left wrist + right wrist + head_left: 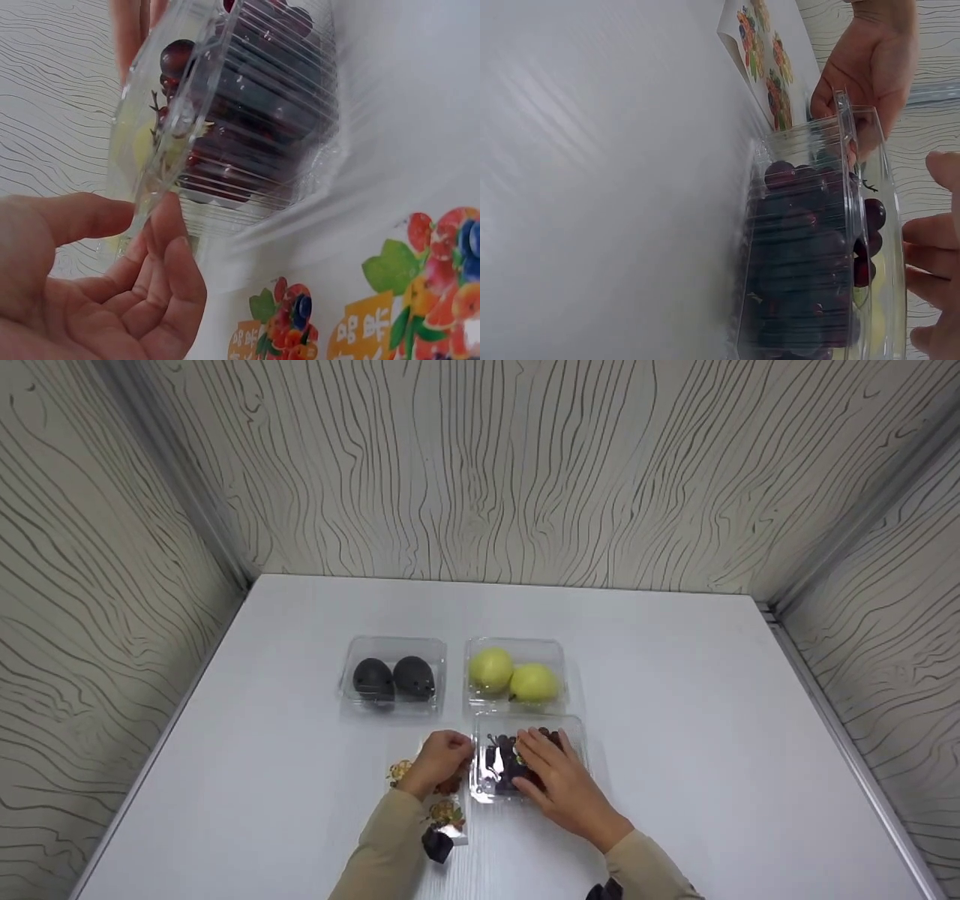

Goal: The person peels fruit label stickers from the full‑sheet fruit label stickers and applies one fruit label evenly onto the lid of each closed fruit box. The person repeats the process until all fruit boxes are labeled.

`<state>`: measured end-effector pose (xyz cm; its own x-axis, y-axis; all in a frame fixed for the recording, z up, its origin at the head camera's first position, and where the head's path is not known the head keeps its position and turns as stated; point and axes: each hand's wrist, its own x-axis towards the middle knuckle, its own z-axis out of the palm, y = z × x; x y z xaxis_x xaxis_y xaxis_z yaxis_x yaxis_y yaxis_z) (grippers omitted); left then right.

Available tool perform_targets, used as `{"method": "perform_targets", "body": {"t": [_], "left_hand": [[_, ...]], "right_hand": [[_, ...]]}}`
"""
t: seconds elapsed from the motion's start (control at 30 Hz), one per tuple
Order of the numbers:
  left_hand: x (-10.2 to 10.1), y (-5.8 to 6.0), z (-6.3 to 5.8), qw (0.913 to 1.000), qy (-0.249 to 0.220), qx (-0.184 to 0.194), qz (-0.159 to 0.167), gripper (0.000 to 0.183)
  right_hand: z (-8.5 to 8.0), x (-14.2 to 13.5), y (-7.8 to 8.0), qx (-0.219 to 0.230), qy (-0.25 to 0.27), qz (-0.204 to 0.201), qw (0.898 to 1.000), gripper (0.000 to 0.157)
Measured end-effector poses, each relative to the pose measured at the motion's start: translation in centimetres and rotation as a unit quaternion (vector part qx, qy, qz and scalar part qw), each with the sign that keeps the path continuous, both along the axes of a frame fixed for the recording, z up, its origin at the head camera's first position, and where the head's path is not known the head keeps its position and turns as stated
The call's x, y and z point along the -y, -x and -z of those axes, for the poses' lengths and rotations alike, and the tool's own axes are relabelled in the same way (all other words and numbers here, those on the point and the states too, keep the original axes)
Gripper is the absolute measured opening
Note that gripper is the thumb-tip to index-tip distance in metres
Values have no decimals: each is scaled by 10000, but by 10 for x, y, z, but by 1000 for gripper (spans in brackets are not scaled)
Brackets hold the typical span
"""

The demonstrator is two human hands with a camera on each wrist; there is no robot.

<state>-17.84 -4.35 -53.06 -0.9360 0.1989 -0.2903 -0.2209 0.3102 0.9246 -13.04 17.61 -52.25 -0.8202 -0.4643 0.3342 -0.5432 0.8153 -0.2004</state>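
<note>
Reference item: grape box point(486, 727), clear, set on the white table point(712, 735). Contents: dark red grapes point(259, 97) with thin stems, visible through the lid point(892, 217). Lid resting in place; full closure along every edge: cannot tell.

Left hand point(441, 759): at the left side of the grape box, thumb and index fingertip pinching the clear rim point(174, 135), remaining fingers loosely curled. Right hand point(561, 781): over the right part of the grape box, fingers extended and slightly spread, laid on top of the lid, gripping nothing.

Left of the grape box, partly under the left hand: white sheet point(456, 838) printed with colourful fruit pictures point(445, 814). Directly behind the grape box, close to its far edge: clear box point(553, 651) with two yellow fruits point(534, 684). Behind the grape box and to its left: second clear box point(394, 643) with two black fruits point(412, 676). Farther behind the grape box, past the table: panel point(480, 472) with dark wavy lines.
</note>
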Motion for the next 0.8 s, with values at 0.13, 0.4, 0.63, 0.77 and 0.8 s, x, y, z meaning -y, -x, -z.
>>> {"method": "perform_targets", "body": {"t": [0.13,0.4,0.63,0.77,0.8], "left_hand": [[0,1,0,10000,54,12,-20,22],[0,0,-2,9998,58,165,-67,21],[0,0,-1,9996,127,255,-49,22],[1,1,-1,9996,94,273,-39,21],[1,0,-1,9996,88,283,-35,21]], "right_hand": [[3,-1,0,-75,58,87,9999,49],[0,-8,-1,109,339,365,9987,49],[3,-10,-5,-525,231,-456,9973,49],[2,-13,-4,-454,228,-576,9970,46],[2,-15,-4,-394,250,-555,9974,44]]}}
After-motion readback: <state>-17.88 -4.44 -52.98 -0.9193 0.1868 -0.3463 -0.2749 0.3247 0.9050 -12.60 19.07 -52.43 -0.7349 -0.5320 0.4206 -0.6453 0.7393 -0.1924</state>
